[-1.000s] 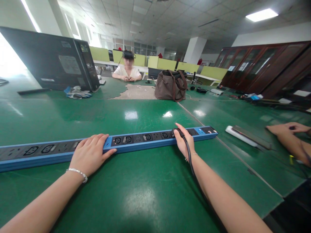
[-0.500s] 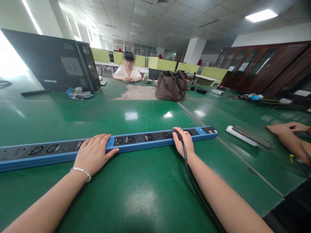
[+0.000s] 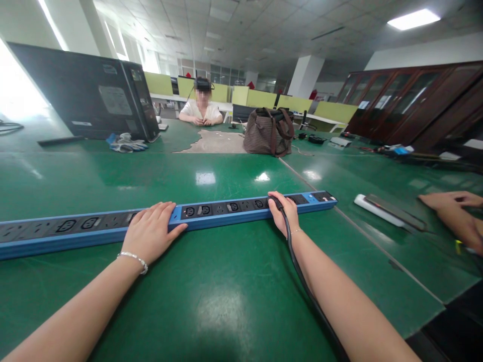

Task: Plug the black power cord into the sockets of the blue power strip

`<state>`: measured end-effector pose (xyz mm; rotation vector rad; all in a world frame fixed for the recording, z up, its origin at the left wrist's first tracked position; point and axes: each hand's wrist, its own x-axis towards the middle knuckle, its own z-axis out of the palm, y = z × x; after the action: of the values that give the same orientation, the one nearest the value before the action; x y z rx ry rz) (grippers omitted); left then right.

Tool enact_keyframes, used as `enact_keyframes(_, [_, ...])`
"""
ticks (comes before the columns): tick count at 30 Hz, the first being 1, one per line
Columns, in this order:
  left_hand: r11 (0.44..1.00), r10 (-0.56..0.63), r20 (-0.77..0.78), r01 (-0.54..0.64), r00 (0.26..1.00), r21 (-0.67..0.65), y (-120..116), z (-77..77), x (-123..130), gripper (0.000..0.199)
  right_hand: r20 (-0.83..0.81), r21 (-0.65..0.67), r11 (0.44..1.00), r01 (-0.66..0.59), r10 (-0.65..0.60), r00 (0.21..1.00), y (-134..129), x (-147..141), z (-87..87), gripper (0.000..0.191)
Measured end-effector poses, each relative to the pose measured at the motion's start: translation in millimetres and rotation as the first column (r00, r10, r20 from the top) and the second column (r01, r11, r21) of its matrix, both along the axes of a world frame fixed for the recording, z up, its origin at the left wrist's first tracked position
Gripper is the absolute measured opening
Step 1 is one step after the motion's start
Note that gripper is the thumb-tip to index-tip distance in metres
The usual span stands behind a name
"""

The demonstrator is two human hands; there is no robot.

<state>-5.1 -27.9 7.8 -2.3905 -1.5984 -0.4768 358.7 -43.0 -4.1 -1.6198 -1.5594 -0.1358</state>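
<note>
A long blue power strip [image 3: 209,221] with black sockets lies across the green table, running out of view at the left. My left hand [image 3: 151,229] is closed over its middle part, fingers across the top and thumb along the near side. Farther right, my right hand [image 3: 284,211] grips a black power plug [image 3: 276,202] against the strip's sockets. Whether the plug is fully seated cannot be seen, as my fingers cover it. From the plug a black cord [image 3: 298,266] runs down along my right forearm.
A white bar with a dark phone-like slab [image 3: 396,211] lies right of the strip. Another person's hands [image 3: 453,201] rest at the right edge. Farther back are a black computer case [image 3: 86,95], gloves [image 3: 126,143], a brown bag [image 3: 267,133] and a seated person [image 3: 202,108].
The view has shifted slightly. Both hands keep their places on the strip and plug, and the right hand still presses at the same socket area.
</note>
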Motion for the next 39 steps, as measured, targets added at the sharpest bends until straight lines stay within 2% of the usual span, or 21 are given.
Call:
enact_keyframes(7, [1.000, 0.019, -0.049, -0.018, 0.999, 0.019, -0.4, -1.6, -0.3, 0.066, 0.060, -0.024, 0.999, 0.028, -0.026, 0.998, -2.8, -2.3, 0.1, 0.028])
enact_keyframes(14, [0.999, 0.028, -0.072, -0.026, 0.997, 0.030, 0.4, -1.6, 0.1, 0.065, 0.051, -0.029, 0.979, 0.200, -0.198, 0.979, -3.6, -12.6, -2.6, 0.033])
enact_keyframes(21, [0.999, 0.028, -0.055, -0.025, 0.998, 0.040, -0.1, -1.1, 1.2, 0.065, 0.057, -0.022, 0.970, 0.244, -0.242, 0.969, -0.1, -9.5, -3.9, 0.036])
enact_keyframes(25, [0.999, 0.027, -0.062, -0.024, 0.998, 0.041, 0.3, -1.0, 1.2, 0.065, 0.039, -0.027, 0.978, 0.207, -0.206, 0.978, -0.2, -7.7, -3.5, 0.037])
enact_keyframes(29, [0.998, 0.029, -0.066, -0.025, 0.997, 0.053, 0.5, -1.4, 0.8, 0.064, -0.065, -0.018, 0.988, 0.155, -0.156, 0.986, 0.3, -10.0, -1.9, 0.033])
enact_keyframes(31, [0.998, 0.025, -0.065, -0.022, 0.998, 0.060, 0.6, -1.8, 0.6, 0.064, -0.184, 0.035, 0.990, 0.135, -0.126, 0.975, 1.6, -9.9, 0.8, 0.033])
enact_keyframes(33, [0.998, 0.024, -0.066, -0.019, 0.998, 0.064, 0.7, -1.9, 0.5, 0.063, -0.377, 0.148, 0.978, 0.146, -0.080, 0.923, 2.8, -7.8, 4.8, 0.038])
enact_keyframes(35, [0.998, 0.024, -0.070, -0.019, 0.997, 0.068, 0.6, -1.6, 0.6, 0.063, -0.551, 0.247, 0.952, 0.182, -0.016, 0.834, 3.2, -5.2, 8.6, 0.042])
enact_keyframes(37, [0.997, 0.022, -0.071, -0.017, 0.997, 0.070, 0.3, -0.9, 1.1, 0.063, -0.614, 0.270, 0.946, 0.179, 0.026, 0.789, 2.1, -5.4, 10.5, 0.043])
enact_keyframes(39, [0.997, 0.020, -0.063, -0.016, 0.998, 0.072, -0.1, -0.2, 1.6, 0.063, -0.590, 0.242, 0.962, 0.127, 0.042, 0.807, 0.0, -11.9, 9.7, 0.041])
